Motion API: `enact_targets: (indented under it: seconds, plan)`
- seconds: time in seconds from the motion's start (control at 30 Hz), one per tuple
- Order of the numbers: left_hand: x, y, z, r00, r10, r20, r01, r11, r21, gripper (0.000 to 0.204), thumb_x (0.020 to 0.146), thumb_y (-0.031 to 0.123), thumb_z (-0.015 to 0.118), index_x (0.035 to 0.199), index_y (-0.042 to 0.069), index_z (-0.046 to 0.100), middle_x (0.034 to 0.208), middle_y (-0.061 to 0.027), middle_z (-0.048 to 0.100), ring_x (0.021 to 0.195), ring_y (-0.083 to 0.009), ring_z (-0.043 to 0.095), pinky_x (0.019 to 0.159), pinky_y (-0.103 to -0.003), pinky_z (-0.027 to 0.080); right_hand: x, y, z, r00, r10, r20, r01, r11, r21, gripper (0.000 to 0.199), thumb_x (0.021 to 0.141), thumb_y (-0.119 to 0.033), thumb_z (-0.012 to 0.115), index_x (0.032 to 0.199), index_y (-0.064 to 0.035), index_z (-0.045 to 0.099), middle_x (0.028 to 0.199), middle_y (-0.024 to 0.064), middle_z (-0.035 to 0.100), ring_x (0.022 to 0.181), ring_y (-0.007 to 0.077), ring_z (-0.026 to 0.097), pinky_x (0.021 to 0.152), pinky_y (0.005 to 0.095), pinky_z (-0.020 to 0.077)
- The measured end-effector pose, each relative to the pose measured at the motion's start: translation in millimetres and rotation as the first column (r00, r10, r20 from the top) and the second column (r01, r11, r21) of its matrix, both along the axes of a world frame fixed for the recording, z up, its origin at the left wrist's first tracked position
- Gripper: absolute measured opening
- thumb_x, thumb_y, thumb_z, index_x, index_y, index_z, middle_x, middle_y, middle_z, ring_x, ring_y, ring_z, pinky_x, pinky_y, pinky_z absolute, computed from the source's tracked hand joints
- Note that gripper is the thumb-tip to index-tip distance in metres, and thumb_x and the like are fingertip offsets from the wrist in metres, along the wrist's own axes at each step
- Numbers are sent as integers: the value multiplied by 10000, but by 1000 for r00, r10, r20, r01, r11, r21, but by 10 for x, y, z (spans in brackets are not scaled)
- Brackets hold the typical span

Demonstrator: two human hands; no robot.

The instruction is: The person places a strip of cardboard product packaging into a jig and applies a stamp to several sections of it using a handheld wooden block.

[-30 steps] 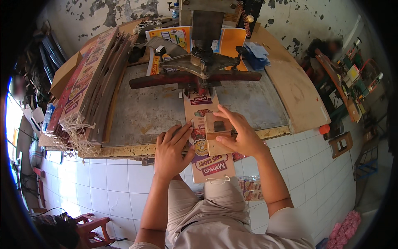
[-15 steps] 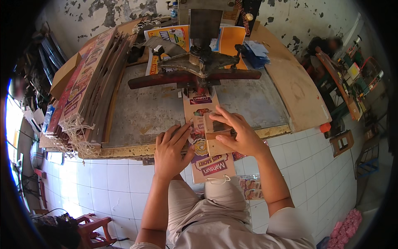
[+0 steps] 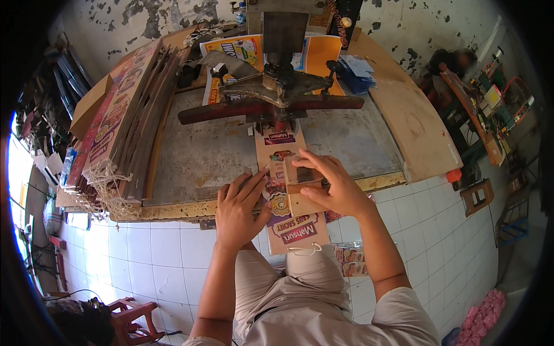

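A long printed cardboard strip (image 3: 280, 228) reaches from beneath the press head (image 3: 281, 92) over the table's near edge toward my lap. At its near end a pale string loop (image 3: 306, 250) hangs. On the strip lies a wooden block (image 3: 295, 203), with a dark hollow or gap in its middle that is partly behind my fingers. My right hand (image 3: 339, 185) grips this block from its right side, thumb and fingers bent over it. My left hand (image 3: 238, 209) lies with fingers stretched out, their tips touching the strip's left edge.
Stacked printed boards (image 3: 118, 115) with dangling strings fill the table's left side. Behind the press lie colourful printed sheets (image 3: 323, 55) and blue packets (image 3: 359, 75). A brown board (image 3: 412, 127) covers the right side. A red stool (image 3: 135, 317) stands lower left; another person (image 3: 453, 63) sits far right.
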State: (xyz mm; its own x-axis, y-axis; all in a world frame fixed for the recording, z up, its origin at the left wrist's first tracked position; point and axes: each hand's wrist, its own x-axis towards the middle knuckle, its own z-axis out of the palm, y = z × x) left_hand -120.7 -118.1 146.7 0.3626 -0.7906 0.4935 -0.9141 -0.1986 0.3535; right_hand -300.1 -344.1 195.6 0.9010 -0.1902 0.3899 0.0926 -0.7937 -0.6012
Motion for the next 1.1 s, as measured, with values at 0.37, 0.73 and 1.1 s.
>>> enact_targets:
  seconds: [0.37, 0.73, 1.1]
  plan:
    - [-5, -11, 3, 1000, 8, 9, -8, 1000, 5, 599, 901, 238, 766, 1483, 101, 731, 1618, 9, 670, 1458, -296, 593, 1185, -476, 433, -150, -199, -145, 955, -211, 210, 200, 977, 71, 746, 955, -189, 882, 1631, -118, 573, 1483, 98, 722, 1504, 310, 547, 1278, 486, 361]
    - [-13, -19, -6, 1000, 16, 20, -16, 1000, 8, 605, 880, 229, 773, 1470, 97, 736, 1607, 14, 678, 1454, -288, 599, 1178, -466, 435, -252, -188, -374, 941, -189, 281, 187, 982, 32, 742, 963, -306, 861, 1610, -76, 579, 1454, 112, 756, 1525, 301, 532, 1274, 497, 324]
    - [-13, -25, 13, 1000, 4, 5, -4, 1000, 5, 617, 873, 223, 768, 1476, 97, 732, 1612, 8, 676, 1451, -299, 603, 1178, -468, 437, -297, -121, -348, 934, -148, 325, 163, 986, -20, 660, 935, -303, 885, 1515, -80, 663, 1482, 63, 723, 1474, 301, 570, 1217, 499, 400]
